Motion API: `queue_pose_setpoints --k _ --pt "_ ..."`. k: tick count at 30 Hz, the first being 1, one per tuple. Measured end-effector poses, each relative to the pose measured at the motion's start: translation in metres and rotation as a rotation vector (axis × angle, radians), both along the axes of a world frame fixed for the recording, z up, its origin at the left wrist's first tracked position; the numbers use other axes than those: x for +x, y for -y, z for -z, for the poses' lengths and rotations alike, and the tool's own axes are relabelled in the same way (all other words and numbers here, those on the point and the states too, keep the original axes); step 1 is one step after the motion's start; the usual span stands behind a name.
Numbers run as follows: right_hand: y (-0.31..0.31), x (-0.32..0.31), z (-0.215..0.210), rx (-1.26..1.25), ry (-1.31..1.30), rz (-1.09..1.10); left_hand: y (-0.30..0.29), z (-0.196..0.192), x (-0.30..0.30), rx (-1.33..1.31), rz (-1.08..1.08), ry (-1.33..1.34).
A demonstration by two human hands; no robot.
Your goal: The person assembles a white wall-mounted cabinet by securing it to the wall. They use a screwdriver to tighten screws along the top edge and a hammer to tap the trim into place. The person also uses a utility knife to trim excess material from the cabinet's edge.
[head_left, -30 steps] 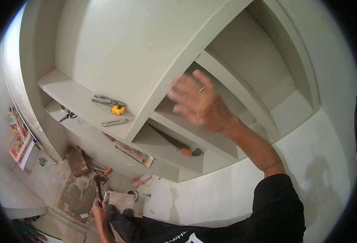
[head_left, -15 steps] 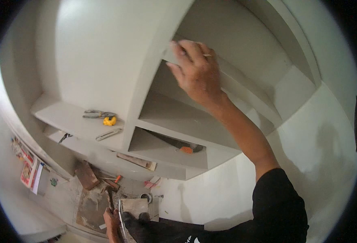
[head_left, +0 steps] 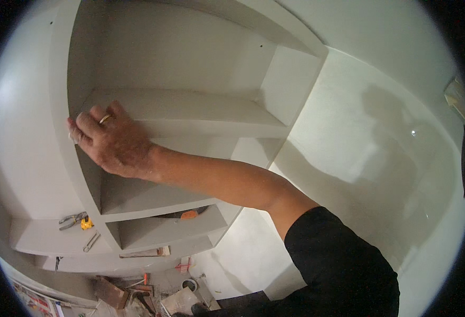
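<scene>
We see the white upright divider (head_left: 59,68) of a built-in shelf unit left of centre, its front edge curving down from the top. The right hand (head_left: 111,140), wearing a ring (head_left: 105,119), overlaps that edge, fingers bent and bunched narrow; whether they pinch anything we cannot tell. Right of the knuckles, a shelf board (head_left: 216,128) shows its front edge. Above it we find a wide, open upper compartment (head_left: 174,50); below, the bare forearm (head_left: 216,177) crosses another opening. Lower down, a handsaw (head_left: 190,214) with an orange handle lies in a shallow compartment (head_left: 158,232). Left of the divider, pliers (head_left: 72,221), a yellow tape measure (head_left: 87,223) and a utility knife (head_left: 91,242) share a ledge (head_left: 37,235), with bare room at its left.
</scene>
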State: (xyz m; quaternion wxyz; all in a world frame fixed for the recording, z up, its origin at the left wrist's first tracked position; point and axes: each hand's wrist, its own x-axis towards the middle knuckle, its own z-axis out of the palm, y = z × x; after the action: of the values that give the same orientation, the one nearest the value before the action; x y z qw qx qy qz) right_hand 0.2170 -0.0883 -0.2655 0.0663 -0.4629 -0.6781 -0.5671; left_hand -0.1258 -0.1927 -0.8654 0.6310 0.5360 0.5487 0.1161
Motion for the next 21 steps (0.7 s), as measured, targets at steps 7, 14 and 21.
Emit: queue_pose_setpoints --k 7,14,21 --pt "0.01 -0.001 -0.008 -0.04 -0.053 -0.011 0.01 0.011 -0.002 -0.083 -0.017 0.045" --pt "0.137 0.063 -0.025 0.339 -0.374 -0.03 0.015 0.027 -0.011 -0.132 -0.019 0.1" --pt "0.259 0.204 -0.137 0.876 -0.383 0.588 0.011 0.09 -0.012 0.325 0.082 -0.128"
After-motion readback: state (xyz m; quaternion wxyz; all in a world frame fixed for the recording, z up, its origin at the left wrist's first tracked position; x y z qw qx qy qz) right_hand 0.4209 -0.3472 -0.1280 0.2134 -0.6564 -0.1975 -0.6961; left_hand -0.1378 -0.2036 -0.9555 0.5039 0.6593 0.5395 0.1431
